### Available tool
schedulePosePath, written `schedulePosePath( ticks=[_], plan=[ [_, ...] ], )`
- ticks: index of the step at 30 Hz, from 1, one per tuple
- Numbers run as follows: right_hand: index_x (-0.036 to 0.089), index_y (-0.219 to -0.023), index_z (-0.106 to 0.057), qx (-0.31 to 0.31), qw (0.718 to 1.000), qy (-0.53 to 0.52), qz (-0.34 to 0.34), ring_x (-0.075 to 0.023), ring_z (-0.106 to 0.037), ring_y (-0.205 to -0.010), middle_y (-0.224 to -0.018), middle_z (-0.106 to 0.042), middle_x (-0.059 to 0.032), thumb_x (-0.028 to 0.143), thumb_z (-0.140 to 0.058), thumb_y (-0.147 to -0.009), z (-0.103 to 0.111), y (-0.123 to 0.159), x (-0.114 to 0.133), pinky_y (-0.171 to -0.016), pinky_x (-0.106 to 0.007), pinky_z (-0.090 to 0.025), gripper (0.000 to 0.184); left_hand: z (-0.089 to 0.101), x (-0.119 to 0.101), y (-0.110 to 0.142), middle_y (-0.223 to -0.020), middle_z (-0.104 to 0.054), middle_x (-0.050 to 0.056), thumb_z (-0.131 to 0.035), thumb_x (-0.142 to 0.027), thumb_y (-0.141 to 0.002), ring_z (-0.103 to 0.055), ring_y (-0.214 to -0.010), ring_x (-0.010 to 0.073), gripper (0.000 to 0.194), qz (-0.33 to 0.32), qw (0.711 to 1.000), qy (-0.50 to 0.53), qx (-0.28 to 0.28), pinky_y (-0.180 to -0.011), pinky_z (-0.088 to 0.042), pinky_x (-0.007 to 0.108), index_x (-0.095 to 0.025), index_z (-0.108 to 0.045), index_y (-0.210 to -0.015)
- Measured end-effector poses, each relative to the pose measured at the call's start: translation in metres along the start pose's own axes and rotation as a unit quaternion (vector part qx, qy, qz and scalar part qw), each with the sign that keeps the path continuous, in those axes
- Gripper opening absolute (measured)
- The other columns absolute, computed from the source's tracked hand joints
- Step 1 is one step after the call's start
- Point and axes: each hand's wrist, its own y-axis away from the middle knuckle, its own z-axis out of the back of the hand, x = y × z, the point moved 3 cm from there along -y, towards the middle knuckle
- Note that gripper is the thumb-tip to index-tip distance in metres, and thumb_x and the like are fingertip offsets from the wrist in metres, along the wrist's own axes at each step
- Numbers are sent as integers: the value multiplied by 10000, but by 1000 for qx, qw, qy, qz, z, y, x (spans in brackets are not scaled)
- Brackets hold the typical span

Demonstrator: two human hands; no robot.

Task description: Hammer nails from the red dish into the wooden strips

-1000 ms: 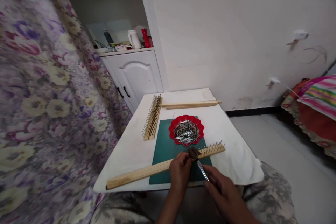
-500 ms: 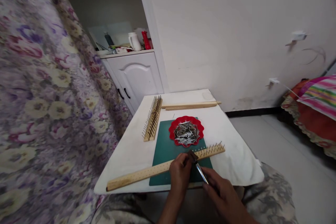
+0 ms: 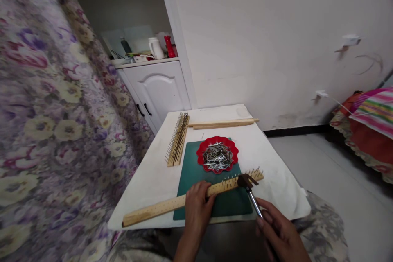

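A wooden strip (image 3: 153, 209) lies slantwise across the near part of the table, with rows of marks along its left part and several nails standing in its right end. My left hand (image 3: 198, 202) is wrapped over the middle of this strip, thumb on the near side. In my right hand (image 3: 276, 229) is a claw hammer (image 3: 254, 201), gripped by its handle. Its dark head is over the nailed part of the strip; whether it touches a nail I cannot tell. Beyond the strip stands a red scalloped bowl (image 3: 200, 159) full of loose nails (image 3: 217, 156).
Under bowl and strip is a green cutting mat (image 3: 192, 159) on a white-covered table (image 3: 147, 188). A wooden board bristling with nails (image 3: 178, 141) lies at the left. Plain wooden strips (image 3: 224, 123) lie along the back, near the wall. A floral curtain (image 3: 61, 131) hangs left.
My left hand has moved left along the strip, from beside the hammer head to gripping the strip. The hammer in my right hand has shifted right, over the nails.
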Motion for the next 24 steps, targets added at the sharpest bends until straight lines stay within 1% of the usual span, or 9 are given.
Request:
schedulePosePath(
  ticks=[3, 5, 7, 10, 12, 16, 20, 22, 24],
  plan=[
    [191, -1143, -571, -7, 1000, -1, -16, -127, -495, -476, -560, -579, 43, 491, -629, -767, 4, -1, 1, -412, -185, -350, 485, 3, 1, -1, -947, -668, 62, -610, -272, -773, -584, -886, 245, 209, 10, 999, -34, 21, -776, -408, 369, -209, -647, -969],
    [196, -1150, -554, -2, 1000, -1, -24, -97, -438, -417, -569, -580, 49, 488, -627, -774, 5, -1, 2, -374, -173, -296, 482, 1, -1, -2, -943, -669, 63, -603, -275, -781, -586, -886, 242, 202, 11, 999, -37, 25, -766, -409, 362, -207, -650, -966],
    [209, -1155, -546, 1, 1000, -8, -29, -93, -421, -402, -567, -585, 46, 493, -618, -783, 5, -2, 2, -345, -167, -252, 473, -2, -4, -3, -944, -668, 62, -599, -273, -785, -584, -887, 240, 198, 13, 999, -37, 26, -763, -408, 359, -209, -651, -965],
    [228, -1154, -567, -15, 999, -27, -29, -120, -487, -437, -564, -593, 35, 505, -632, -762, 7, -2, 2, -349, -173, -315, 484, -7, -6, -4, -945, -666, 59, -600, -260, -783, -584, -879, 239, 191, 17, 999, -36, 33, -764, -409, 362, -209, -650, -960],
    [233, -1162, -588, -16, 999, -22, -30, -123, -486, -400, -543, -585, 36, 523, -630, -749, 9, -2, 1, -352, -194, -369, 506, -8, -5, -4, -973, -662, 65, -598, -259, -786, -581, -902, 245, 199, 13, 999, -31, 35, -775, -412, 369, -209, -646, -972],
    [225, -1186, -596, -14, 999, -14, -28, -124, -489, -373, -522, -572, 36, 541, -624, -742, 12, -4, -2, -359, -211, -412, 546, 4, -7, -11, -996, -641, 83, -512, -289, -854, -565, -930, 238, 194, -15, 1000, -1, 11, -796, -424, 366, -192, -627, -977],
    [242, -1148, -593, -18, 998, -53, -27, -105, -453, -379, -517, -562, 43, 512, -647, -745, 15, -7, -9, -334, -177, -336, 488, 17, -18, -41, -930, -631, 70, -427, -227, -890, -558, -907, 207, 197, -46, 999, 0, 7, -794, -426, 324, -192, -621, -901],
    [251, -1145, -581, -16, 998, -61, -24, -93, -422, -381, -515, -556, 51, 494, -651, -755, 15, -8, -13, -343, -173, -304, 466, 15, -22, -62, -910, -633, 58, -470, -196, -862, -560, -896, 196, 157, -44, 998, -31, 28, -784, -420, 300, -192, -626, -866],
    [243, -1156, -568, -15, 998, -56, -23, -97, -417, -397, -519, -564, 47, 503, -647, -756, 17, -8, -17, -365, -180, -295, 483, 8, -24, -83, -921, -638, 56, -513, -182, -833, -566, -913, 191, 126, -23, 994, -84, 67, -773, -414, 279, -190, -637, -854]
  ],
)
